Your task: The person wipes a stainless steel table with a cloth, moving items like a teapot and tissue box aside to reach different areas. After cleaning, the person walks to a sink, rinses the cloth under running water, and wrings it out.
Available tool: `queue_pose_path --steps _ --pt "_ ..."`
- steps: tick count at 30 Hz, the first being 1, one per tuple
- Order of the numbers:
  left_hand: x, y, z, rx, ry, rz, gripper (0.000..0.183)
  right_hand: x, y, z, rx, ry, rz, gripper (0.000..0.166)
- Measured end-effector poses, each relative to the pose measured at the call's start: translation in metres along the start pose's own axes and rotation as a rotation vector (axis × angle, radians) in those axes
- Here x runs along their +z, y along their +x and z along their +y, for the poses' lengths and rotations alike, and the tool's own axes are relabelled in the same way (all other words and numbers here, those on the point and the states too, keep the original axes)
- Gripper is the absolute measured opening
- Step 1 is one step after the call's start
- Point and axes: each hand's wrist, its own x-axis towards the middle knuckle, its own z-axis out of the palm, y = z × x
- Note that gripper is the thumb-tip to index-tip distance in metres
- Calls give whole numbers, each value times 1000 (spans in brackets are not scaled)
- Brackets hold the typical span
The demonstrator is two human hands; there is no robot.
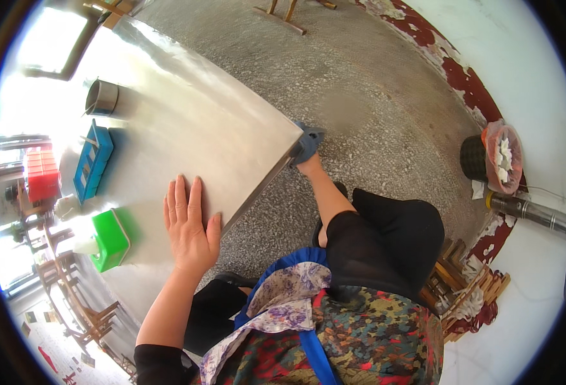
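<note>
My left hand (pixel 194 236) lies palm down near the front edge of a metal-topped table (pixel 201 115), its fingers spread and nothing held. At the table's corner, my right hand (pixel 308 161) grips a blue-grey cloth (pixel 309 143) against the corner and side edge. The cloth hides most of those fingers. Left of my left hand stands a bright green tissue box (pixel 109 240) with a white tissue sticking out. Beyond it sit a blue plastic basket (pixel 93 161) with divided compartments and a cylindrical metal container (pixel 103 97).
Wooden chairs (pixel 78 298) and a red crate (pixel 41 174) are at the far left. A lined waste bin (pixel 503 156) stands by the wall at right, beside a metal pipe (pixel 535 211). Wooden stools (pixel 470 293) are stacked behind me at right. Speckled floor (pixel 360 91) surrounds the table.
</note>
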Motion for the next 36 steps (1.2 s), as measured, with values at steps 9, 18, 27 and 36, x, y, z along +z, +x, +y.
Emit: queue_pose_path --steps 9,18,27,36 --pt "7 -3 -1 -9 -4 44 60 -33 -44 -147 -73 -113 231 51" --pt "8 -1 -4 -19 -42 -11 66 35 -14 41 78 342 131 44" --pt "4 0 -1 -8 -40 -2 61 -3 21 73 444 -688 -478 54" --pt "10 -13 -4 -9 -32 177 57 -71 39 -197 642 335 -254 49"
